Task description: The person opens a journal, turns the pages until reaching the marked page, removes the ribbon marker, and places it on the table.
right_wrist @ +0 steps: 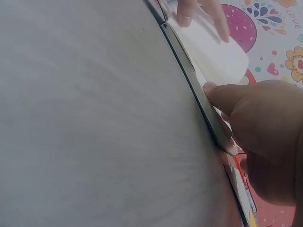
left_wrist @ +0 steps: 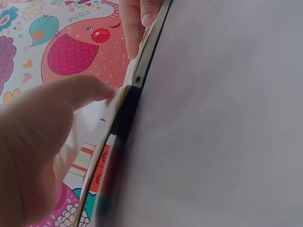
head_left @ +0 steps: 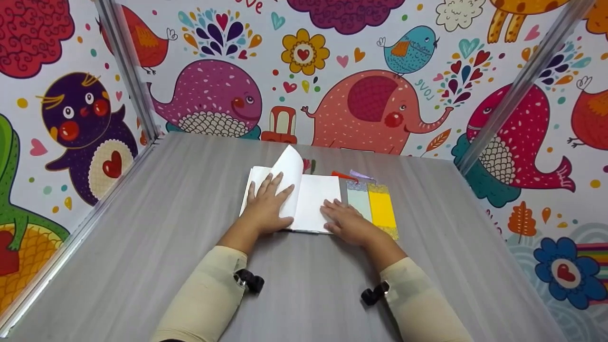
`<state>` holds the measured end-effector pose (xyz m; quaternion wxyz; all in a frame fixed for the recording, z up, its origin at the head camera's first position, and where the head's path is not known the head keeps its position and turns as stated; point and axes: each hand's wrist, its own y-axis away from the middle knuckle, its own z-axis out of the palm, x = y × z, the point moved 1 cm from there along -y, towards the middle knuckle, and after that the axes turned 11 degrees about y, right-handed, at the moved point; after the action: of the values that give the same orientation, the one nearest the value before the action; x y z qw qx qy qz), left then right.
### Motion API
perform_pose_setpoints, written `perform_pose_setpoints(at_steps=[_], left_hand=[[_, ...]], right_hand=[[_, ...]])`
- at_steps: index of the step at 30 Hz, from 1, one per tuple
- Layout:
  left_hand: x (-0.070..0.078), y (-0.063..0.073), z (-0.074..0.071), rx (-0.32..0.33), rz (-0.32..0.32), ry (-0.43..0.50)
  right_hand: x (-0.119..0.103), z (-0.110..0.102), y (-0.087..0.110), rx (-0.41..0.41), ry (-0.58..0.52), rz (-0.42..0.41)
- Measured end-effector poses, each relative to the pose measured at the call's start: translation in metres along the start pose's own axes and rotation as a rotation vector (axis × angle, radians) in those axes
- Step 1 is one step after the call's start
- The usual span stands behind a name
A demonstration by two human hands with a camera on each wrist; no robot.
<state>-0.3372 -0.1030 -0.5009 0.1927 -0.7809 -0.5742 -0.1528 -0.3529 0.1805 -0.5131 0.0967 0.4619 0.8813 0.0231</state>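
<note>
An open book with blank white pages (head_left: 317, 199) lies on the table in the head view. My left hand (head_left: 267, 205) rests spread over its left side, fingers straight. Beside those fingers one white leaf (head_left: 290, 164) stands up, its top corner curling. On the right page's outer edge lies my right hand (head_left: 349, 221), fingers extended and palm down. In the right wrist view the right thumb (right_wrist: 222, 94) is at the near edge of the book (right_wrist: 189, 80). The left wrist view has the left thumb (left_wrist: 90, 90) close to the spine (left_wrist: 125, 109).
Right of the book lie two bookmark-like strips, one pale green (head_left: 358, 197) and one yellow (head_left: 381, 206), with a red tassel (head_left: 343, 175) and a purple tassel (head_left: 362, 175) beyond. Patterned walls (head_left: 304, 90) and metal posts (head_left: 130, 71) bound the grey table (head_left: 190, 190).
</note>
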Motion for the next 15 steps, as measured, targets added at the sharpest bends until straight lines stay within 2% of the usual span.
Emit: perform_pose_setpoints(at_steps=[8, 15], left_hand=[[-0.0028, 0.0027, 0.0005, -0.085, -0.021, 0.086], [-0.0089, 0.0052, 0.0015, -0.169, -0.087, 0.161]], right_hand=[[-0.0012, -0.0003, 0.0008, 0.006, -0.001, -0.031], [0.0022, -0.0013, 0.0015, 0.003, -0.008, -0.046]])
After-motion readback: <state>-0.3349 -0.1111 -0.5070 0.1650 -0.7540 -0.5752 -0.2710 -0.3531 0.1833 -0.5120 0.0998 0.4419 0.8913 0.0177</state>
